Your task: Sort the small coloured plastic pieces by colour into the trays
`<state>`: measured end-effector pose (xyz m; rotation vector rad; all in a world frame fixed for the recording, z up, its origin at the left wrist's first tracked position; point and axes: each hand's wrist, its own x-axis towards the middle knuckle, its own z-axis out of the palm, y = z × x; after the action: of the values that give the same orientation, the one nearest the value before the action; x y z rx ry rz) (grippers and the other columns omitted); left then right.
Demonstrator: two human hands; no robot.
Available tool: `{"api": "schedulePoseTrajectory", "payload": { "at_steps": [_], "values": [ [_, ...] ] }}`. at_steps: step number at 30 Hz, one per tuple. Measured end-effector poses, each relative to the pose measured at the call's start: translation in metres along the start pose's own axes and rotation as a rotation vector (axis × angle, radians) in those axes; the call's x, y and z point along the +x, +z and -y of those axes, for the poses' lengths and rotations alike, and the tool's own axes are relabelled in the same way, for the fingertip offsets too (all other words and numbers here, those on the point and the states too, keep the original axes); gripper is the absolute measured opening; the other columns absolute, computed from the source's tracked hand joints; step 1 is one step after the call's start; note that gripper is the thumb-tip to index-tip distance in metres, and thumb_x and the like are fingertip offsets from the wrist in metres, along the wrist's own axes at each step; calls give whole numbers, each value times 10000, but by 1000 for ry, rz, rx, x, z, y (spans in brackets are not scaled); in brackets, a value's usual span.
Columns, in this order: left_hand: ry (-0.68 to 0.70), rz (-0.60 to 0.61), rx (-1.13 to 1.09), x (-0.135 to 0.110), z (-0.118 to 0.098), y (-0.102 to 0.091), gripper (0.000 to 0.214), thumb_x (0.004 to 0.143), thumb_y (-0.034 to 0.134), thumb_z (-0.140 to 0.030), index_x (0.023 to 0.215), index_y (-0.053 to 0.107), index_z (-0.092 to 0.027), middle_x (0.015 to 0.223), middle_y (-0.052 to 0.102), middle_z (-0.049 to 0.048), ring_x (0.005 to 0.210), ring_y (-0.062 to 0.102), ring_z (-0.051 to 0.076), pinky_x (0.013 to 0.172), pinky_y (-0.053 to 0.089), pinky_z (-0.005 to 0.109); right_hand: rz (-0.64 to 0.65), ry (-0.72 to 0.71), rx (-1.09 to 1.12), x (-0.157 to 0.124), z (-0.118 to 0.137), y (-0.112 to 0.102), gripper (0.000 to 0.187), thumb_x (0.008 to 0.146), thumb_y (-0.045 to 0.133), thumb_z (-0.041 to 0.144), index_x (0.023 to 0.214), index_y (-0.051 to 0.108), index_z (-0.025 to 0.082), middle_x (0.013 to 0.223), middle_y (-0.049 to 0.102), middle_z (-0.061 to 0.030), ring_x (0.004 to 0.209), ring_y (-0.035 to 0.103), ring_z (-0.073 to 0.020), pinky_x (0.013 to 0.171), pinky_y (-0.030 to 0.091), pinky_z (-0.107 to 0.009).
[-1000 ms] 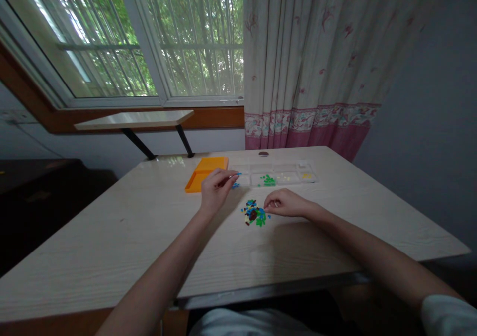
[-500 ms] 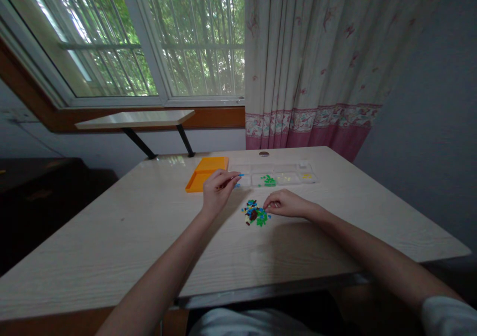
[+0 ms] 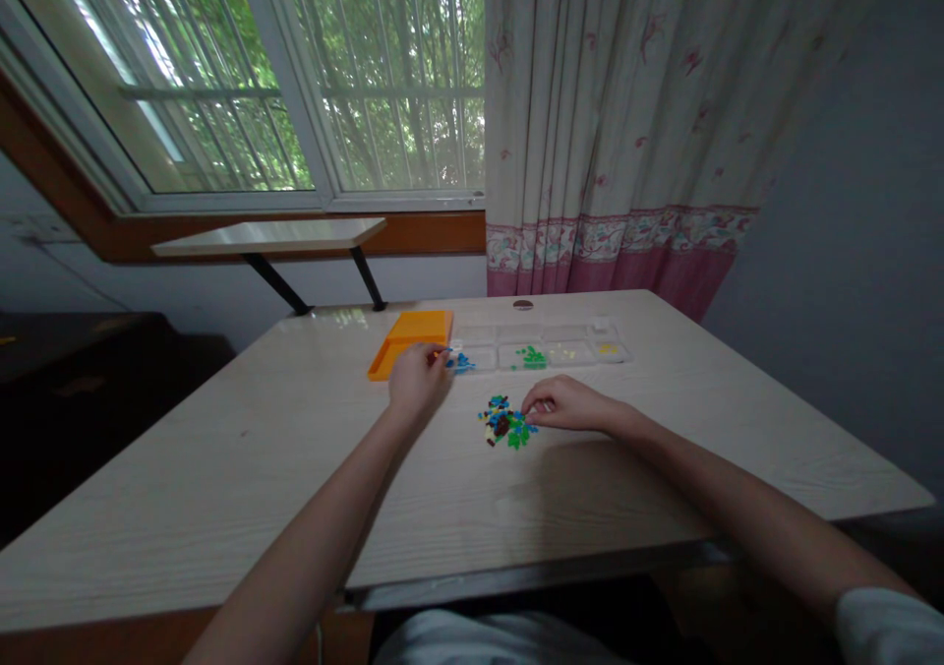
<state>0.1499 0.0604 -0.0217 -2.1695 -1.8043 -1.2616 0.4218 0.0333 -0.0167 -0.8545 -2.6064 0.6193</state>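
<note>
My left hand (image 3: 415,378) rests on the table at the left end of a clear compartment tray (image 3: 555,334). Its fingers are curled together, with a small blue piece at the tips, right beside a little heap of blue pieces (image 3: 461,361) in the tray's left compartment. My right hand (image 3: 566,402) lies on the table with its fingers pinched. Its tips touch the right edge of a loose pile of small coloured pieces (image 3: 505,425), blue, green and dark. What they pinch is too small to see. Other compartments hold green pieces (image 3: 529,356) and yellow pieces (image 3: 609,348).
An orange tray (image 3: 411,338) lies left of the clear one. A small dark round object (image 3: 522,304) sits at the table's far edge. Behind are a window, a narrow shelf (image 3: 269,236) and a pink-hemmed curtain (image 3: 612,124). A dark cabinet stands at the left.
My left hand has drawn back to the left from over the tray, uncovering the blue heap in its compartment. My right hand has stayed at the pile.
</note>
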Motion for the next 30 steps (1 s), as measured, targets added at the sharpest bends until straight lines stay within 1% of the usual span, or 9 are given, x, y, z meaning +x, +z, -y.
{"api": "schedulePoseTrajectory", "payload": {
  "at_steps": [2,4,10,14,18,24,27,30],
  "values": [
    [44,47,28,-1,3,2,207,787,514,-291,843,661,-156,749,624,78,657,550,171,576,383,267,3,-1,9,0,1,-1,200,746,579,272,886,672,163,702,621,-17,593,534,-101,558,374,-182],
    [104,115,29,-2,-1,3,218,801,489,-277,879,656,-161,785,631,80,705,561,175,620,404,272,8,-1,14,-1,1,-1,203,750,576,276,887,673,162,713,626,-20,598,538,-102,559,375,-182],
    [345,421,-15,-14,-32,1,222,819,444,-247,888,646,-186,815,621,54,742,566,148,667,424,239,18,-14,6,0,3,-1,198,764,559,279,867,676,157,728,640,-26,613,545,-105,575,378,-186],
    [404,520,-23,-22,-46,2,246,832,418,-208,962,625,-189,867,610,61,797,569,153,700,426,243,11,-9,2,0,3,-1,172,755,553,245,836,676,157,705,630,-17,597,531,-98,569,373,-181],
    [430,582,22,-25,-50,2,243,818,432,-181,959,629,-190,874,599,61,803,563,158,703,423,243,3,16,36,-1,2,1,163,747,554,244,817,668,150,670,614,-8,572,511,-92,544,359,-176],
    [464,605,20,-26,-52,2,230,819,432,-178,910,643,-197,842,598,53,781,555,158,693,419,244,-54,89,158,1,0,7,185,780,523,285,834,625,140,581,546,23,508,463,-74,481,325,-160],
    [459,602,-14,-26,-54,1,234,818,437,-177,925,643,-206,857,604,51,805,556,159,709,419,244,-119,100,122,1,2,7,184,793,513,294,831,616,147,572,538,28,508,465,-74,489,325,-163],
    [411,558,-83,-27,-60,0,236,821,437,-185,934,643,-201,858,610,52,820,554,157,722,415,245,-195,98,14,1,4,6,191,808,503,308,847,619,160,590,565,19,524,494,-82,518,337,-174]
  ]
}}
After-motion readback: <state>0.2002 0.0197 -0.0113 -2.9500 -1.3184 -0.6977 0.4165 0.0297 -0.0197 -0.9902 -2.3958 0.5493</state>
